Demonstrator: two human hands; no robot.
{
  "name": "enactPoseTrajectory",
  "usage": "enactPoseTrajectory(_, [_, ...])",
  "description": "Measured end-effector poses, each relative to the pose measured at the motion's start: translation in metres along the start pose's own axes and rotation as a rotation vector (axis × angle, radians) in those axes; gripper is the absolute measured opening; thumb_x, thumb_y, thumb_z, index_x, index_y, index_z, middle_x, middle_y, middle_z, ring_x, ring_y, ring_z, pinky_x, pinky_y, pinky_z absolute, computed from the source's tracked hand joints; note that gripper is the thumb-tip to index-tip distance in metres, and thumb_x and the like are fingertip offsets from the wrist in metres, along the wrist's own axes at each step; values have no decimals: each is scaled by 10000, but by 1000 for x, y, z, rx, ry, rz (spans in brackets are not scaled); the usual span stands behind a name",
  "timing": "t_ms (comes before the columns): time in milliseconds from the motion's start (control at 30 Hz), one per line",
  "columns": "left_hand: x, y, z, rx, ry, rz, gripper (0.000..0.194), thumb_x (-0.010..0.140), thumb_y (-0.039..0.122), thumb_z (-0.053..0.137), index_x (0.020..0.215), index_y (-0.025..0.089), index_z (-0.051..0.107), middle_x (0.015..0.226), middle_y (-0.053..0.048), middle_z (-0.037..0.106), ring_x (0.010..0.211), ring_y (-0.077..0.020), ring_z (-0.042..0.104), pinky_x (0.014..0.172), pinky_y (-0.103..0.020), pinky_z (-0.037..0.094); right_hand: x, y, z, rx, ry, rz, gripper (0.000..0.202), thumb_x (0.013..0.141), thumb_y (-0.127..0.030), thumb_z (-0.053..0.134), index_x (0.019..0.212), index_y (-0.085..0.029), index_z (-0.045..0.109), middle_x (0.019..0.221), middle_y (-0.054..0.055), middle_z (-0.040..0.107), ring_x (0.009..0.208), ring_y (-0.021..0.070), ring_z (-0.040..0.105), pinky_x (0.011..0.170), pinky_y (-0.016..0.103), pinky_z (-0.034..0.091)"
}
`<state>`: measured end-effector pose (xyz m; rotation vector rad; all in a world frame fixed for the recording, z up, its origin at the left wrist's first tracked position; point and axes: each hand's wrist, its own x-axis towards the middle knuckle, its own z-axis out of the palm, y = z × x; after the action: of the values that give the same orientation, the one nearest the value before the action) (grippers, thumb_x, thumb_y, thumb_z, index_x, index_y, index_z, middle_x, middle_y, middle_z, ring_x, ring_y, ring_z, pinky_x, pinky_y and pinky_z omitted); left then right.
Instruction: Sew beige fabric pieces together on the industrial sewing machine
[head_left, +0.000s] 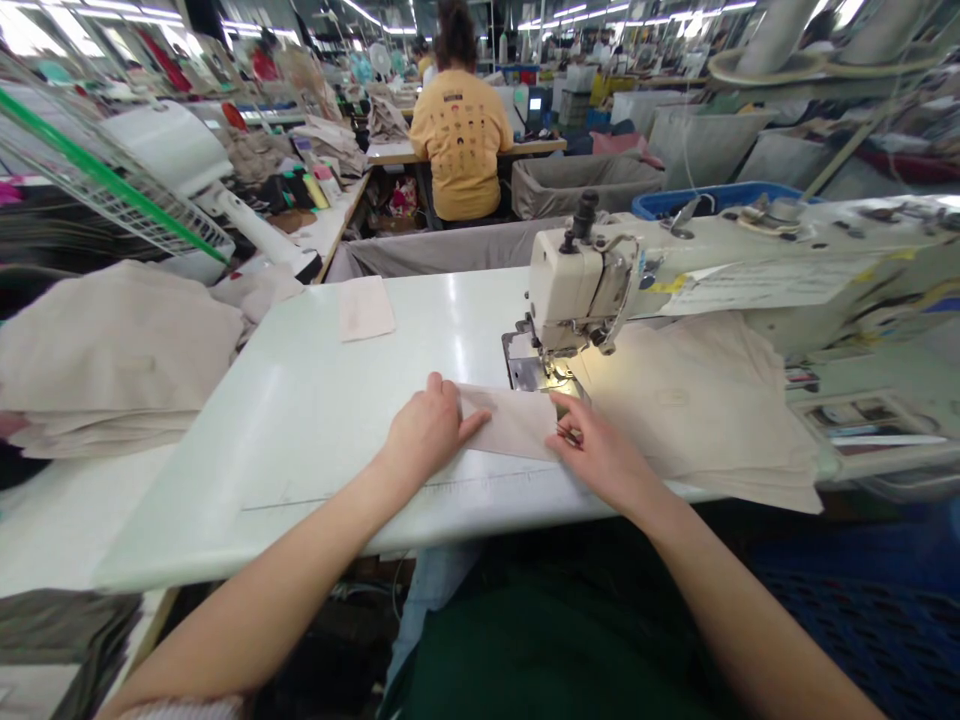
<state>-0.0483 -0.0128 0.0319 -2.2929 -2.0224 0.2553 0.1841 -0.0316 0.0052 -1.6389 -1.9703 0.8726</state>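
So the cream-white metal sewing machine [577, 280] sits on a glossy pale green desk [300, 430], and the pale beige rectangular strip of cloth [517, 425] lies flat just in front of its needle area, on the near side. The left hand [426, 425] is on the strip's left end with the thumb laid across the top; can't tell if it's actually gripping or just pressing down. The right hand [596, 445] is curled around a small dark metal tool [570, 434], mostly hidden, with fingertips touching the strip's right end. Right of the machine's needle, under the arm, there's a stack of beige fabric panels [720, 400]. Off to the machine's left is a small squarish beige fabric piece [365, 308], and beyond the machine a person in a yellow-orange printed T-shirt [461, 145] sits facing away.
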Motion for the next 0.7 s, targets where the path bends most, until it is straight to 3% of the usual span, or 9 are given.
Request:
enactPoseTrajectory(300, [1,-1,4,-5,19,-1,578,995,612,415,1101,71,589,1068,-167,592,849,-274,688,667,-326,523,-5,-9,4,-252,9,-40,591,892,-231,592,1465,-234,447,955,32,724,805,224,696,683,307,479])
enactPoseTrajectory(400, [0,-2,3,-12,28,1,558,989,598,445,1089,69,591,1060,-164,590,848,-274,690,659,-321,520,-9,-7,7,-321,68,-28,590,901,-273,606,1467,-246,442,985,46,728,812,243,701,679,326,495])
enactPoseTrajectory(500, [-1,-1,-2,-13,-2,-24,541,990,574,456,1085,62,602,1059,-173,592,835,-278,689,648,-333,523,-18,-1,11,-357,158,-137,372,921,-242,572,1292,-253,582,1127,69,694,853,220,688,673,302,499])
enactPoseTrajectory(533, [-1,1,-5,-4,-9,-38,532,992,565,458,1080,62,608,1048,-173,596,835,-281,687,642,-338,524,-22,1,13,-374,151,-208,265,933,-196,529,1168,-246,639,1128,70,685,829,199,680,658,284,493])
enactPoseTrajectory(600, [-3,7,-9,23,3,-46,462,997,509,472,1051,76,625,1013,-166,610,866,-297,677,637,-347,524,-28,6,17,-391,101,-319,260,890,-78,492,1006,-228,670,1121,65,680,819,171,674,652,254,487])
enactPoseTrajectory(667, [-4,16,-10,34,74,68,312,1008,371,477,1071,107,631,1020,-151,630,942,-304,657,690,-366,529,-32,10,18,-394,99,-363,319,855,-11,470,998,-217,667,1150,61,682,852,162,679,690,243,499])
enactPoseTrajectory(700, [-3,23,-8,26,123,200,259,1008,300,472,1128,128,623,1074,-145,639,1009,-300,640,759,-383,531,-33,11,18,-400,92,-377,341,847,4,463,1016,-211,666,1161,63,686,875,164,683,715,243,507])
